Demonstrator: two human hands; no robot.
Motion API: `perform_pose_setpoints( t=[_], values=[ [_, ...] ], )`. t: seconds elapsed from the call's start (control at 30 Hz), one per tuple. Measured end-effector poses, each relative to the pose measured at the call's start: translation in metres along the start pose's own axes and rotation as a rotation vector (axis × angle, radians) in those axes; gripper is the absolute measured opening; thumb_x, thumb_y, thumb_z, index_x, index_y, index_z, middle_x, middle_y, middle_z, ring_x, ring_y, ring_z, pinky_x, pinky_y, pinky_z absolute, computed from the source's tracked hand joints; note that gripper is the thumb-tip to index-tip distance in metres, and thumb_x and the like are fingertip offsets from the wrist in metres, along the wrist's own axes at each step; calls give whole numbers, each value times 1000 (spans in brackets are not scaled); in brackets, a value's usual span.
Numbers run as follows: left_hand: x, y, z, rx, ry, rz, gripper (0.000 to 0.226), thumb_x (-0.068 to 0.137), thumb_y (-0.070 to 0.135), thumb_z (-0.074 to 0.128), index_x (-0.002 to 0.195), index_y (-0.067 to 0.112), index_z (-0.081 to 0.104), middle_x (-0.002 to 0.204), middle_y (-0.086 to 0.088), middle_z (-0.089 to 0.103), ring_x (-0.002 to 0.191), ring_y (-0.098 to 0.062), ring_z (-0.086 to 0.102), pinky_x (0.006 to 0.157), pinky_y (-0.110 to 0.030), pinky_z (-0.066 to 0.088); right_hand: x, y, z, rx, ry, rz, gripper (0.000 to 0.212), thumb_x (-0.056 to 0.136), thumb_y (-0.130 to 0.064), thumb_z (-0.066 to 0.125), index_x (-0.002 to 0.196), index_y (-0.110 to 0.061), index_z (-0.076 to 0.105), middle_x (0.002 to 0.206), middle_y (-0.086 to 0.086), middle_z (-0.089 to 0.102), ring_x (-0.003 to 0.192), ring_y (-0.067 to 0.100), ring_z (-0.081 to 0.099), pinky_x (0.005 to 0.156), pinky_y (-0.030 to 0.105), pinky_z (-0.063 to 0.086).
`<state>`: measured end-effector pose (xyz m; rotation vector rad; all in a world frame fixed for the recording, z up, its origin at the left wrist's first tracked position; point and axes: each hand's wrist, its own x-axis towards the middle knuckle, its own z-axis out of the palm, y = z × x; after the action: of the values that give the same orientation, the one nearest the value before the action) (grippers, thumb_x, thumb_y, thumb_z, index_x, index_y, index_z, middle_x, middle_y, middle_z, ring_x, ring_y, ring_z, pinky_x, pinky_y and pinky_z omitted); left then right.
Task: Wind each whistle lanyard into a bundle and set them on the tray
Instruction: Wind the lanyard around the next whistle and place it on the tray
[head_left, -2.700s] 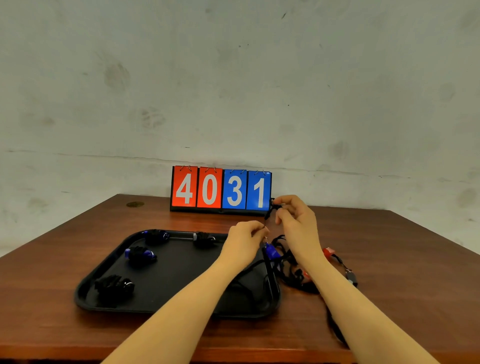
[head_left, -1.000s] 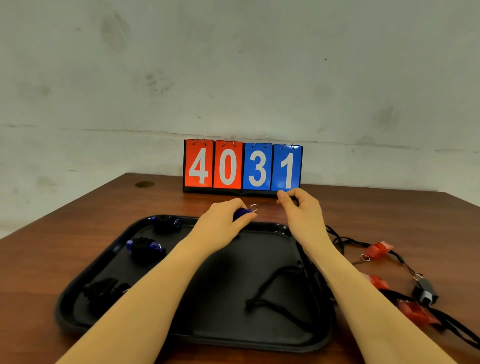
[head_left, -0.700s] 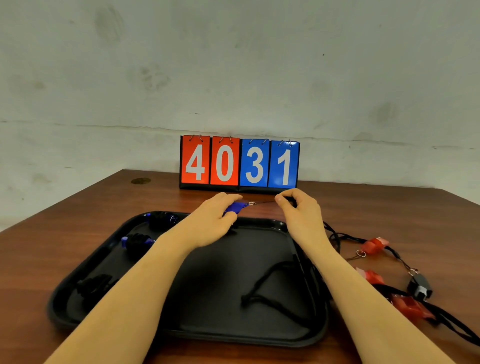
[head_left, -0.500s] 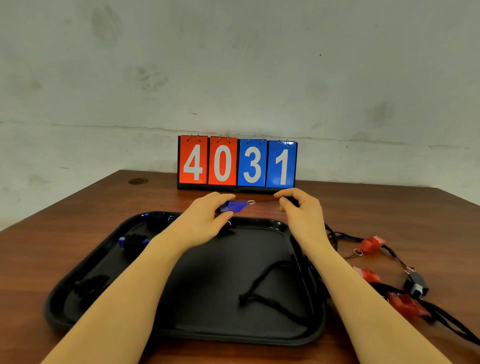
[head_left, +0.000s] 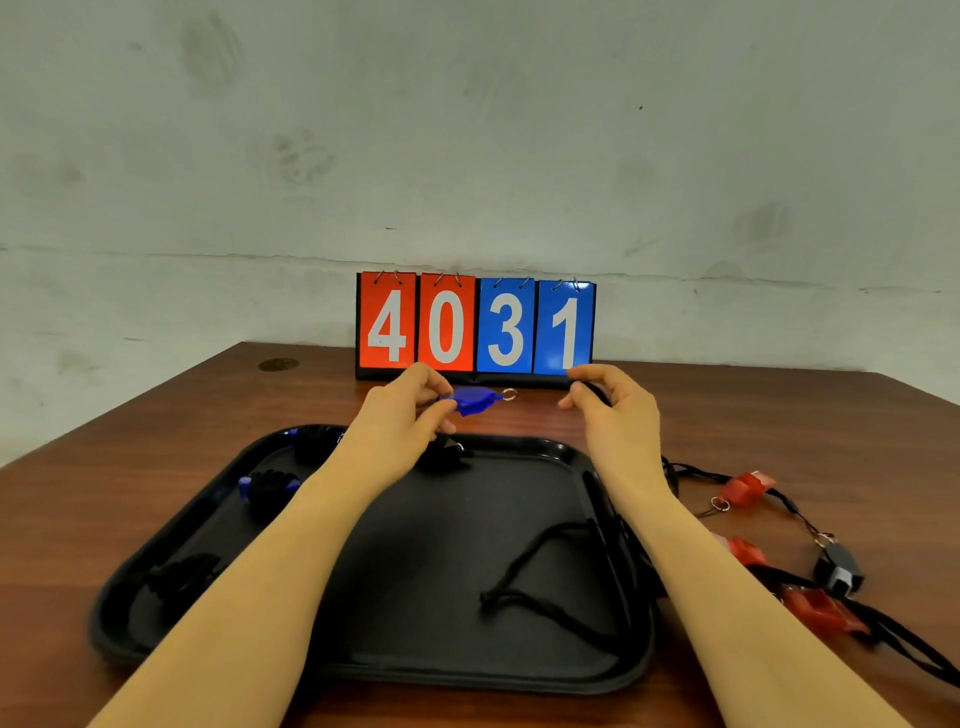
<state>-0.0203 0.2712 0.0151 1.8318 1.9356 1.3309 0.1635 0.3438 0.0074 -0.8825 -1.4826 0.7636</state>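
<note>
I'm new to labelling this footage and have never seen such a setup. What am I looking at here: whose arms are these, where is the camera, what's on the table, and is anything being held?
There is no machine: a person wears a camera on the head, looking forward and down, so the two bare arms are their own. The left hand pinches a blue whistle in the air. The right hand pinches a thin black cord. Below them a black tray sits on a wooden table, holding several wound bundles and a loose black lanyard. To the tray's right lie unwound red whistles on cords. Behind stands a scoreboard reading 4031.
</note>
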Motion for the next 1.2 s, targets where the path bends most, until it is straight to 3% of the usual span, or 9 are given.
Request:
perform_pose_setpoints(
  t=[0.2,0.3,0.4,0.57,0.7,0.83,1.03,1.2],
  values=[
    [0,1,-3,-25,38,-5,11,89,16,58,97,23,57,89,11,60,79,-1,58,65,-10,41,-2,-5,-2,6,37,-20,9,90,-8,54,93,-15,58,73,-1,65,71,0,58,62,-1,40],
    [-2,9,-7,-330,-12,-68,10,86,12,60,93,20,63,84,7,66,69,-2,64,60,-11,48,-1,-4,-2,-13,46,-12,3,88,-12,60,89,-14,62,76,-1,66,74,2,60,66,7,43],
    [-8,17,-5,-664,-123,-130,14,84,6,60,92,15,67,80,-3,70,69,-9,68,64,-17,55,-2,-4,3,-38,28,18,6,84,-17,66,85,-12,63,80,1,66,77,8,60,68,14,43],
    [-9,18,0,-852,-152,-179,13,83,6,58,93,9,66,74,-2,71,67,-11,67,61,-19,55,-12,-4,18,-190,-127,-68,5,82,-19,67,80,-18,64,76,-7,64,73,5,60,68,19,46],
    [-8,15,3,-830,-89,-181,11,83,12,61,92,10,67,71,-1,70,65,-9,65,58,-18,52,-21,-5,28,-409,-316,-243,6,84,-24,65,85,-18,64,82,-9,64,79,8,61,76,35,53],
    [-6,12,5,-644,28,-184,8,81,13,66,89,12,69,78,-3,71,63,-6,64,57,-16,50,-25,-11,30,-624,-444,-452,11,88,-23,60,96,-17,64,96,-4,64,90,10,57,79,34,51],
    [-5,9,8,-287,78,-118,6,81,18,68,87,16,69,79,5,68,69,-5,64,55,-11,49,-30,-15,31,-531,-568,-491,16,85,-14,61,100,-17,65,100,-4,64,97,8,56,86,31,50],
    [-7,11,7,-273,0,-62,9,82,14,66,90,17,69,82,5,68,74,-8,66,62,-11,52,-27,-16,23,-463,-551,-538,19,86,-7,59,102,-17,65,98,-4,62,95,10,55,85,29,49]
  ],
)
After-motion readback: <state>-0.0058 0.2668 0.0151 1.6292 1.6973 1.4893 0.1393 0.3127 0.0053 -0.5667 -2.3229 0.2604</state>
